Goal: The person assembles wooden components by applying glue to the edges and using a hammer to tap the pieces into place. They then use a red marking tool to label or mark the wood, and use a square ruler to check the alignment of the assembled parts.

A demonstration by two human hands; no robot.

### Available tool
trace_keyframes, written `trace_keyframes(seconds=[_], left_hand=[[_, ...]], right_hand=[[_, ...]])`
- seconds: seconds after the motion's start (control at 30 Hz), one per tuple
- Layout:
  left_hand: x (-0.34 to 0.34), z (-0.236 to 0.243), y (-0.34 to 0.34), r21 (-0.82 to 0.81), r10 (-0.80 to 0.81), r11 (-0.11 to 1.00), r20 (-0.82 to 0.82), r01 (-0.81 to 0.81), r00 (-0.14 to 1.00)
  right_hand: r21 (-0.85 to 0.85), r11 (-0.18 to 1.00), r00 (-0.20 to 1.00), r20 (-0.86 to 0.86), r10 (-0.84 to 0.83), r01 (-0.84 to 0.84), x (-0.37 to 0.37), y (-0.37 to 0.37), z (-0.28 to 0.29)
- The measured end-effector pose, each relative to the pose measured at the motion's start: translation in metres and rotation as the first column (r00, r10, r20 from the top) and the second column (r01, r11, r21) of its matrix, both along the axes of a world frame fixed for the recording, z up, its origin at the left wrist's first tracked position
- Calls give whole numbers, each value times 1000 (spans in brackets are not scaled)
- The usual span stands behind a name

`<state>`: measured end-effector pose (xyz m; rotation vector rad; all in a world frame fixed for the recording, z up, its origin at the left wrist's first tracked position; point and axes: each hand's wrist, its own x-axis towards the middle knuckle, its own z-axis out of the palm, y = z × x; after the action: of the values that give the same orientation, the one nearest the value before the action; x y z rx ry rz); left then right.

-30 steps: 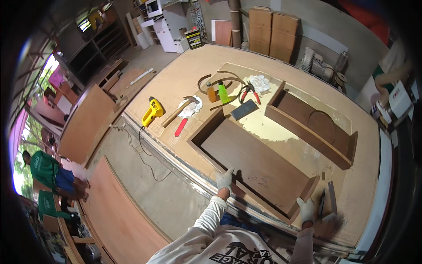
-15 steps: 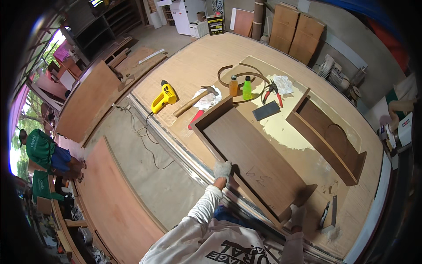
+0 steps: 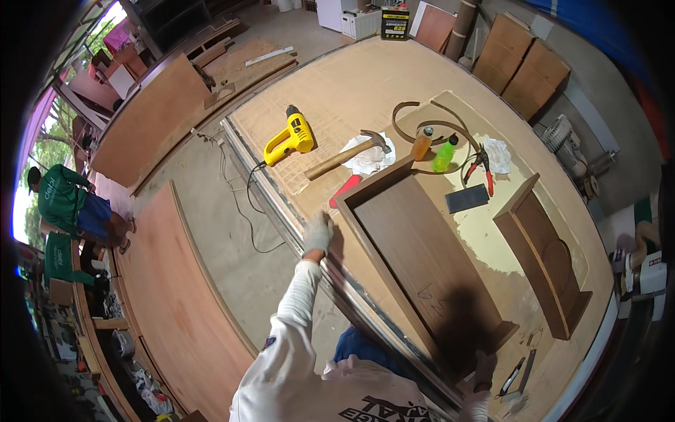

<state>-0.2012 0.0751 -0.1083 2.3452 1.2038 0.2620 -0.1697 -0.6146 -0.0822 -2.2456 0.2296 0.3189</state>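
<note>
A long dark brown wooden panel with raised rims lies on the big workbench. My left hand, in a white glove, rests on the bench edge beside the panel's near left rim. My right hand, also gloved, sits at the panel's near end in shadow; its grip is hard to make out. A second, smaller brown rimmed piece lies to the right.
On the bench are a yellow heat gun, a hammer, an orange bottle, a green bottle, red pliers and a dark block. Plywood sheets lie on the floor at left. A person in green stands far left.
My view has swung left and closer. My left hand has slid along the bench edge away from my body, toward the panel's far corner. My right hand stays at the near end.
</note>
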Motion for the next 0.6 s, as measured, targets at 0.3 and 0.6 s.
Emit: trace_keyframes(seconds=[0.3, 0.6], left_hand=[[50, -12, 73, 209, -378, 899, -75, 385, 923], [96, -26, 86, 138, -195, 957, -345, 256, 918]], right_hand=[[-204, 979, 996, -84, -27, 9, 15, -28, -17], [-54, 988, 965, -216, -150, 141, 15, -13, 19]])
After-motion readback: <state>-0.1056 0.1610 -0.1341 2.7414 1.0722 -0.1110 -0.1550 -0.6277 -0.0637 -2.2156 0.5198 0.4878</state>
